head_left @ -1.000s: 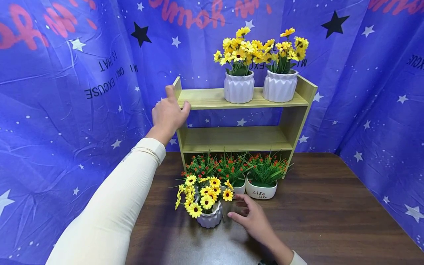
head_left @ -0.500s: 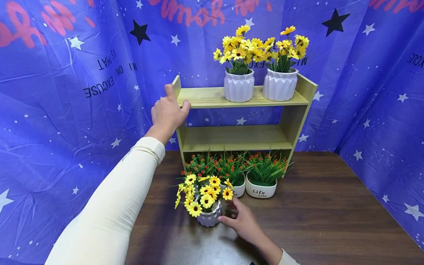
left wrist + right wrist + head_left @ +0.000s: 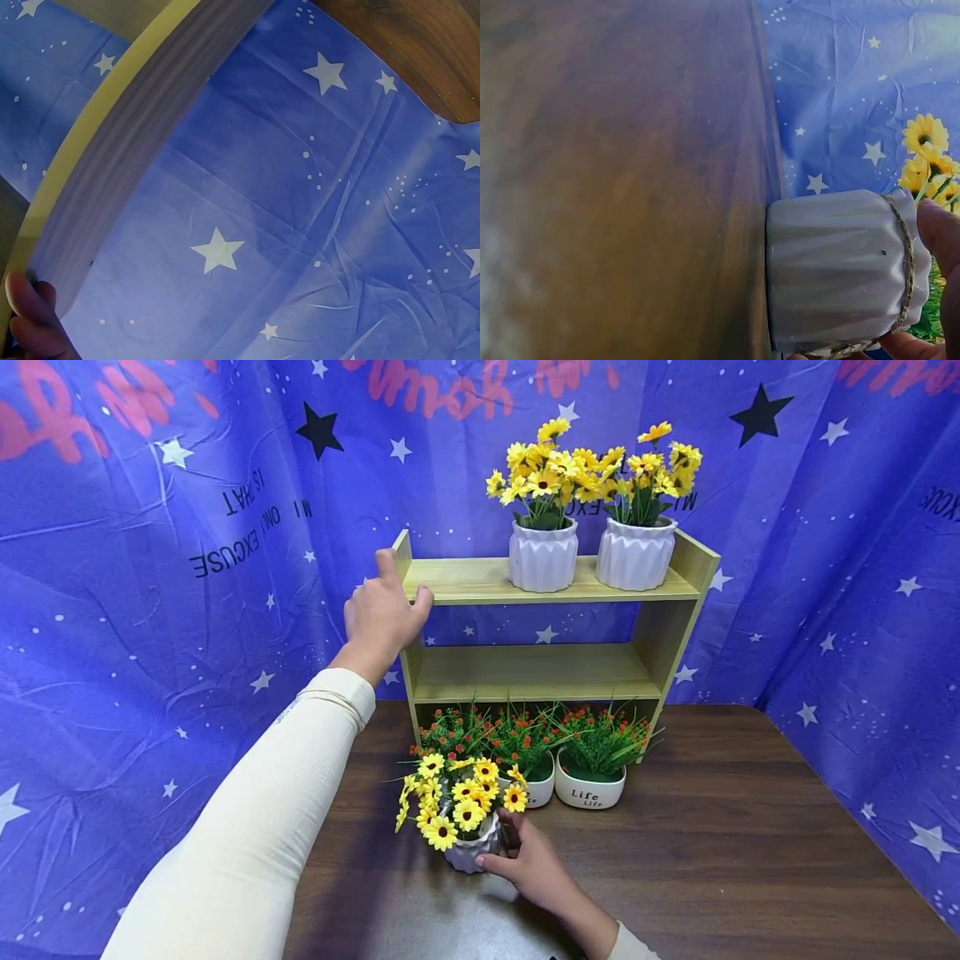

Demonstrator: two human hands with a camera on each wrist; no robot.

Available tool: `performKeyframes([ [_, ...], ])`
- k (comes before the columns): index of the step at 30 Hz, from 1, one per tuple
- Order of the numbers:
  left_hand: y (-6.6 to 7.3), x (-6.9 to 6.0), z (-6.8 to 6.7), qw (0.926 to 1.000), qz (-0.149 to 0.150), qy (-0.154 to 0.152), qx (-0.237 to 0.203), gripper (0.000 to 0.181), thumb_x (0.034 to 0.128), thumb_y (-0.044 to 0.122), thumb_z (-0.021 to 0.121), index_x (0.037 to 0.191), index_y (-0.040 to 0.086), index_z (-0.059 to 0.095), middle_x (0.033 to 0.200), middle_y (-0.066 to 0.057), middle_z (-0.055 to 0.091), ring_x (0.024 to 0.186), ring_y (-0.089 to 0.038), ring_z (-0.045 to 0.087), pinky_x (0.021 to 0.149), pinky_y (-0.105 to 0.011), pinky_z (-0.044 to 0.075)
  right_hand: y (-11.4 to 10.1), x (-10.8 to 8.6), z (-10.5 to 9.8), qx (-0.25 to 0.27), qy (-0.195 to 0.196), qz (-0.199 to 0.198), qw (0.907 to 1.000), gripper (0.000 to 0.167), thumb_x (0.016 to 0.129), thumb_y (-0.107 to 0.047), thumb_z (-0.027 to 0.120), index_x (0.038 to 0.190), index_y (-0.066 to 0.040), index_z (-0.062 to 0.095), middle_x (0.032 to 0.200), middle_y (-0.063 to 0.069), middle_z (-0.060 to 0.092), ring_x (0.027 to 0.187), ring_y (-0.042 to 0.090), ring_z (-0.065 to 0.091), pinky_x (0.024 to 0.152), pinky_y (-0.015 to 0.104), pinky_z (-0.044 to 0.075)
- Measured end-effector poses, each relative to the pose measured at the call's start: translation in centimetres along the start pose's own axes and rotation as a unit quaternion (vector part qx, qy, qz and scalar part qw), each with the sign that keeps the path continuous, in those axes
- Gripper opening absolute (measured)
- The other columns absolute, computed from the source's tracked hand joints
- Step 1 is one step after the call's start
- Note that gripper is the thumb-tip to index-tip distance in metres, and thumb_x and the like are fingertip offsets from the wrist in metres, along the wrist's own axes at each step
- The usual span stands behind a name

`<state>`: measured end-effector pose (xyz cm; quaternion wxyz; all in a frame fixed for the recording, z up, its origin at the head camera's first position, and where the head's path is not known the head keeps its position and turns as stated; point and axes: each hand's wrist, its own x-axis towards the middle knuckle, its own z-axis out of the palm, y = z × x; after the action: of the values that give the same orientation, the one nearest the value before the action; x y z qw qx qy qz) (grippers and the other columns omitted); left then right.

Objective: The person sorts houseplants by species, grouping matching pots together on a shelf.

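My left hand (image 3: 381, 620) grips the upper left side panel of the wooden shelf (image 3: 536, 672). In the left wrist view, the fingers (image 3: 34, 311) curl over the end of the panel (image 3: 124, 169). On the table, my right hand (image 3: 538, 870) holds the right side of a white fluted flowerpot (image 3: 471, 852) with yellow daisy-like flowers (image 3: 468, 814). The right wrist view has this pot (image 3: 832, 270) standing on the tabletop, twine around its neck, with my thumb (image 3: 939, 234) at the rim and fingertips partly seen below.
Two similar pots, a left one (image 3: 543, 558) and a right one (image 3: 636, 556), stand on the top shelf. White oval planters (image 3: 591, 790) with red-flowered greenery line the bottom level. A starry blue curtain (image 3: 225, 635) hangs behind the brown table (image 3: 750, 843).
My right hand has moved left to the flowerpot and taken hold of it; earlier it was apart from it. My left hand stays on the shelf. The pot has not visibly moved.
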<state>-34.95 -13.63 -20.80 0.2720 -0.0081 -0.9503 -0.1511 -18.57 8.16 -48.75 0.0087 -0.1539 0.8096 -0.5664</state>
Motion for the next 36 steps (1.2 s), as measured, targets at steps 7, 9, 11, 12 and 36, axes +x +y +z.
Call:
performKeyframes([
  [7, 0.0, -0.1, 0.0, 1.0, -0.004, -0.005, 0.004, 0.066, 0.0934, 0.052, 0.042, 0.14, 0.01, 0.022, 0.074, -0.017, 0.056, 0.067, -0.036, 0.059, 0.06, -0.048, 0.048, -0.1, 0.3, 0.9, -0.001, -0.009, 0.001, 1.0, 0.085, 0.078, -0.025, 0.084, 0.143, 0.006, 0.039, 0.127, 0.03, 0.053, 0.102, 0.032, 0.062, 0.085, 0.038, 0.054],
  [9, 0.0, -0.1, 0.0, 1.0, -0.003, -0.005, 0.004, 0.066, 0.0935, 0.052, 0.042, 0.14, 0.01, 0.022, 0.073, -0.017, 0.056, 0.066, -0.036, 0.059, 0.059, -0.048, 0.048, 0.0, 0.5, 1.2, 0.002, -0.007, -0.003, 1.0, 0.087, 0.077, -0.024, 0.084, 0.145, 0.005, 0.038, 0.128, 0.029, 0.053, 0.104, 0.03, 0.061, 0.088, 0.042, 0.053],
  [11, 0.0, -0.1, 0.0, 1.0, -0.002, -0.004, 0.003, 0.066, 0.0934, 0.052, 0.043, 0.14, 0.01, 0.022, 0.074, -0.017, 0.057, 0.068, -0.037, 0.06, 0.06, -0.048, 0.049, 0.1, 0.8, 1.6, 0.023, -0.008, 0.0, 0.9997, 0.087, 0.077, -0.022, 0.085, 0.145, 0.004, 0.037, 0.129, 0.028, 0.053, 0.104, 0.029, 0.062, 0.087, 0.04, 0.053],
  [12, 0.0, -0.1, 0.0, 1.0, -0.001, -0.003, 0.003, 0.066, 0.0933, 0.052, 0.043, 0.14, 0.011, 0.022, 0.075, -0.018, 0.057, 0.069, -0.038, 0.06, 0.061, -0.049, 0.049, 0.1, 0.9, 1.8, 0.037, -0.01, 0.002, 0.9993, 0.087, 0.077, -0.02, 0.085, 0.145, 0.004, 0.037, 0.13, 0.028, 0.053, 0.103, 0.028, 0.062, 0.086, 0.038, 0.054],
  [36, -0.1, -0.1, 0.0, 0.9999, 0.009, 0.008, 0.0, 0.065, 0.0928, 0.052, 0.044, 0.138, 0.01, 0.024, 0.076, -0.02, 0.058, 0.073, -0.042, 0.062, 0.062, -0.051, 0.049, 0.1, 2.0, 4.2, 0.042, 0.024, 0.002, 0.9988, 0.082, 0.069, -0.017, 0.087, 0.138, -0.001, 0.046, 0.13, 0.017, 0.057, 0.115, 0.028, 0.056, 0.098, 0.042, 0.042],
])
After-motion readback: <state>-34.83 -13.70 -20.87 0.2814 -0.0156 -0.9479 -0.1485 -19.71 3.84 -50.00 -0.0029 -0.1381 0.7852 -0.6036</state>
